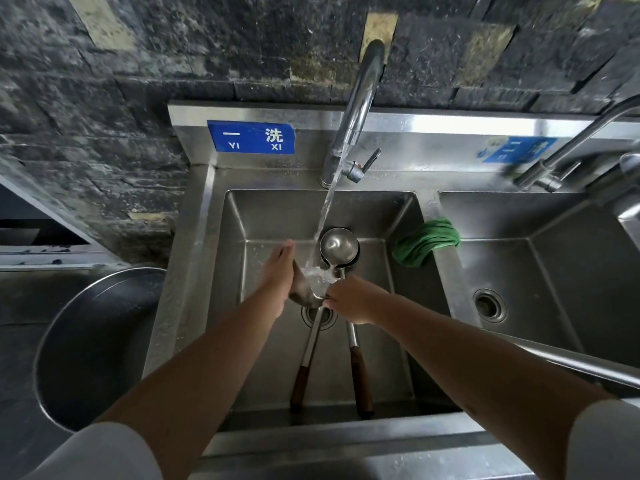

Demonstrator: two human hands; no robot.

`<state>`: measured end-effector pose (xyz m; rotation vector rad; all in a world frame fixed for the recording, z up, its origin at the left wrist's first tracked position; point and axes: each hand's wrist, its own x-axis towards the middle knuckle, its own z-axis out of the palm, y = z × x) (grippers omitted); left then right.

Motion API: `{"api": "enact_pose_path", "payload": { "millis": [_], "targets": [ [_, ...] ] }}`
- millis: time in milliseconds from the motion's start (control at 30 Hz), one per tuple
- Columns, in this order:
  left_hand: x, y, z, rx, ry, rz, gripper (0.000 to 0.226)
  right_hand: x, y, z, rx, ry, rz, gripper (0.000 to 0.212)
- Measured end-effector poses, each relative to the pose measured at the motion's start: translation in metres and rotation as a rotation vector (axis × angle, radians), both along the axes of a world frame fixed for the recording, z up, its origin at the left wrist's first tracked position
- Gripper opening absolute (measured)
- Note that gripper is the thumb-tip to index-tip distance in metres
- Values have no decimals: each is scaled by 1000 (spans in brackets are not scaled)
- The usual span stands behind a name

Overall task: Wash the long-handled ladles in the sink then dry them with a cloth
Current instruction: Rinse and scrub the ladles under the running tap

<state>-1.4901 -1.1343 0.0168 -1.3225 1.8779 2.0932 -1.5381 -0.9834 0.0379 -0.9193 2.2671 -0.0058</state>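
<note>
The washing step is in hand. Water runs from the tap [360, 98] into the left basin of the sink [228, 271] and falls on the bowl of the nearer ladle [308, 289], which the person holds in the stream. The left hand [280, 275] lies with straight fingers against the left side of this bowl, so its grip is open and only presses. The right hand [349, 299] has its fingers curled at the right rim of the bowl, near the place where the shaft begins; its grip is closed on the ladle. The shaft runs toward the near wall of the basin and ends in a brown wooden handle.

The second ladle [338, 244] rests in the same basin, its bowl just beyond the stream on the far side and its handle lying to the right of the first one.

I judge that the rinsing is not finished. The next move calls for turning the bowl under the water, then washing the second ladle. The green cloth [427, 242] waits on the divider between the two basins, for the drying.
</note>
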Motion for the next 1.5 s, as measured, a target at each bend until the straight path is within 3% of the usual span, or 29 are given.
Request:
{"api": "enact_pose_path", "payload": {
  "millis": [133,233,400,500,633,767,867,1000,1200,1333,1500],
  "targets": [
    [22,-4,-9,218,35,87,49,7,-12,4,-65,-63,-58,45],
    [38,2,-7,283,-121,56,51,4,-18,-1,-163,-288,-344,47],
    [53,26,-3,384,-191,90,47,1,-28,-4,-302,-531,-726,32],
    [58,47,9,523,-154,-58,33,-1,-42,-10,-433,-649,-864,15],
    [59,54,9,519,-89,-85,25,-4,-70,-21,-541,-870,-1085,27],
    [53,42,6,474,-75,-58,21,-9,-86,-29,-680,-945,-1277,22],
    [44,24,0,415,-127,-88,21,-9,-89,-39,-725,-941,-1264,14],
    [36,5,-12,459,-185,-43,19,-8,-79,-45,-618,-800,-1032,4],
    [26,-29,-49,528,-200,31,21,6,-81,-75,-584,-682,-999,19],
    [28,-45,-79,548,-248,66,20,24,-82,-108,-521,-673,-986,10],
    [36,-50,-116,555,-269,89,19,42,-68,-160,-303,-444,-907,16]
  ]
}}
